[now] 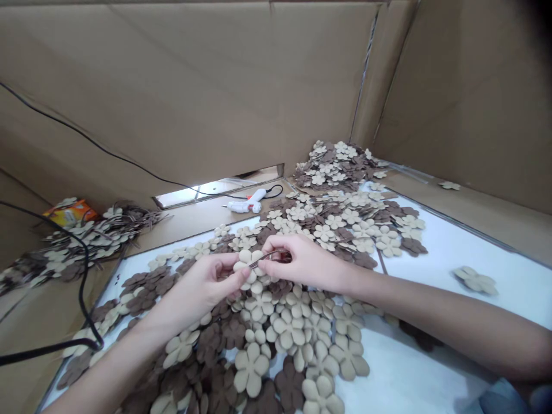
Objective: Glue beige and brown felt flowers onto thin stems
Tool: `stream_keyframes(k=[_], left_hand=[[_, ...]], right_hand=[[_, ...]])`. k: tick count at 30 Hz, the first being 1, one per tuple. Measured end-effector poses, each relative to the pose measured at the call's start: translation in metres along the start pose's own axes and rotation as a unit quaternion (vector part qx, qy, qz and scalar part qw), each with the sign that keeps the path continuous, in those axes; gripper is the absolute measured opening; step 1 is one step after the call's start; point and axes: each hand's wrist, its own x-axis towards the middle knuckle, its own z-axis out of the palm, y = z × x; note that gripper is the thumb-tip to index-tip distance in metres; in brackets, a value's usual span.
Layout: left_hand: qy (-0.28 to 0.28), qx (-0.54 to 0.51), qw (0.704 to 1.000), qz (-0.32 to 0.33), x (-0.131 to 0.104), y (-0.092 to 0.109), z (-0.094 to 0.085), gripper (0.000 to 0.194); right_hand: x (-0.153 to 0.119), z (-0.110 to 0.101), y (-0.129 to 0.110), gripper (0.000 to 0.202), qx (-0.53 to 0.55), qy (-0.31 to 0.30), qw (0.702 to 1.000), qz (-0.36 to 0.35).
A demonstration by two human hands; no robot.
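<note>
My left hand [219, 277] pinches a cream five-petal flower [249, 261] between thumb and fingers, above the heap. From the right, my right hand [297, 260] grips a thin brown cord [268, 255] that meets the flower near its middle. Whether the cord passes through the flower or only lies on it, I cannot tell. Under and around both hands spreads a thick layer of loose cream flowers [290, 326] and dark brown flowers [290, 379], overlapping on a white board.
A white glue gun [248, 202] lies behind my hands. More flowers form a pile [340, 164] at the back right. Flowers with brown stems [107, 233] and an orange packet [71, 213] sit at left. Cardboard walls [194, 86] enclose the white board [409, 356]; a black cable [84, 282] hangs at left.
</note>
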Motion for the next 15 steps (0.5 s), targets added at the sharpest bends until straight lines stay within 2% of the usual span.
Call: stream_keyframes(k=[10,15], left_hand=[[0.009,-0.028,1.000,0.008,0.0014,-0.0011,0.0038,0.017],[0.013,-0.005,1.000,0.018,0.0022,-0.0042,0.0029,0.021]], right_hand=[[-0.0010,0.0002,-0.0013,0.014,-0.049,0.021,0.998,-0.015],[-0.0021,0.0012,-0.0014,0.015,-0.071,0.024,0.997,-0.017]])
